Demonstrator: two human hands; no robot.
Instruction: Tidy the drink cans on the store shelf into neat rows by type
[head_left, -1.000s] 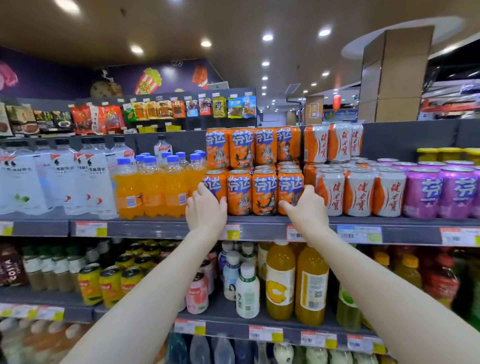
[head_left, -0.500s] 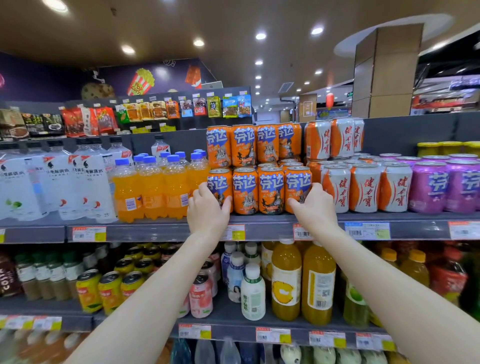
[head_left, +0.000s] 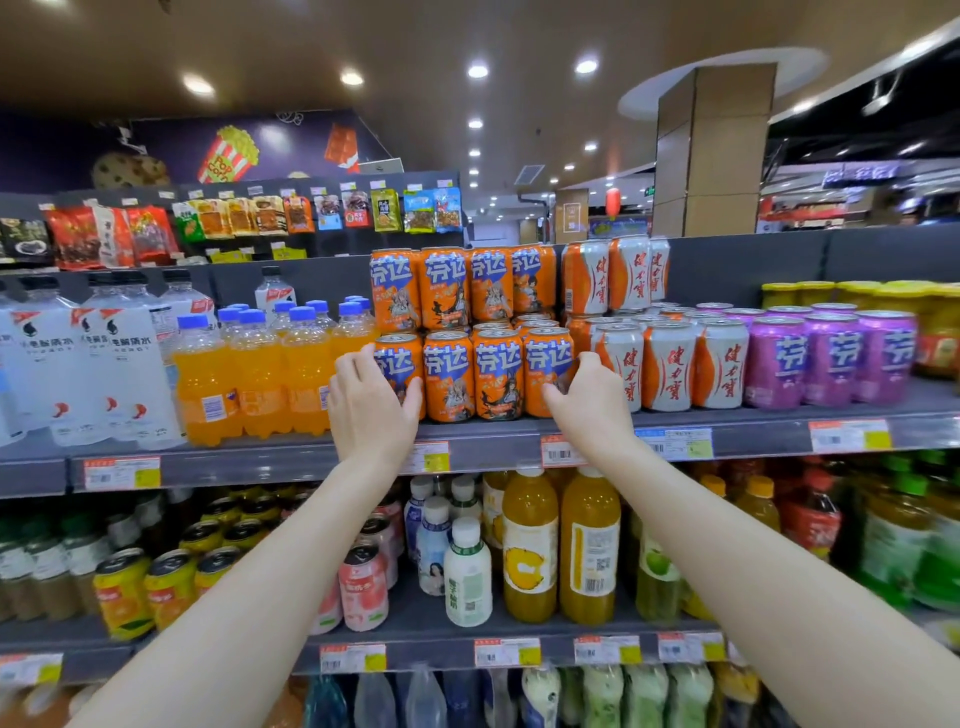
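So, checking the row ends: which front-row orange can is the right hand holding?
The rightmost orange can, beside the white cans; the right hand curls round it. The left hand grips the leftmost orange can.

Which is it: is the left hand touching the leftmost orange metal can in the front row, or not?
Touching. The head view shows the left hand curled round the leftmost orange metal can, thumb pressed across its front.

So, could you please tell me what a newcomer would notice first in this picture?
The left hand and right hand clasp the two ends of a front row of four orange cans on the upper shelf. Orange soda bottles stand to their left, white-and-orange cans and then purple cans to their right.
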